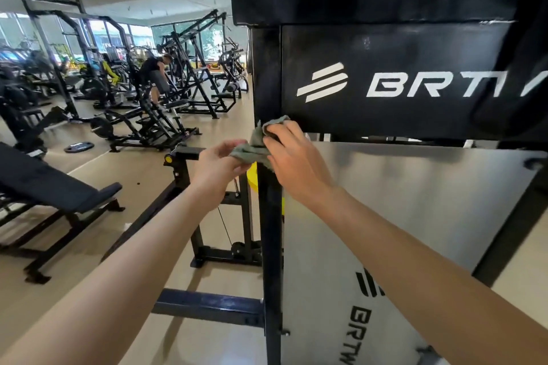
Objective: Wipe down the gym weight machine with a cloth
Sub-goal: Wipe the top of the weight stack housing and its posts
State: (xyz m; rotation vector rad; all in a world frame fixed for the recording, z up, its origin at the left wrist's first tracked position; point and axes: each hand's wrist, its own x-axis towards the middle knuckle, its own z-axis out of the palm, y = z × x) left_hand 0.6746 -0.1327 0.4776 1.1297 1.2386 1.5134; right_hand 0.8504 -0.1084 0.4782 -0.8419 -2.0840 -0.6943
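The weight machine (394,74) fills the right half: a black top panel with a white logo, a black upright post (271,246) and a silver shield plate (415,201) below. A grey-green cloth (256,147) is bunched against the post just under the black panel's lower left corner. My left hand (218,170) grips the cloth's left end with curled fingers. My right hand (292,158) holds the cloth's right part against the post, fingers bent over it.
A black bench (44,184) stands at the left. The machine's low frame bars (207,305) lie on the floor near my arms. Several black machines crowd the far room, with a person (155,71) on one. A weight plate (79,147) lies on the floor.
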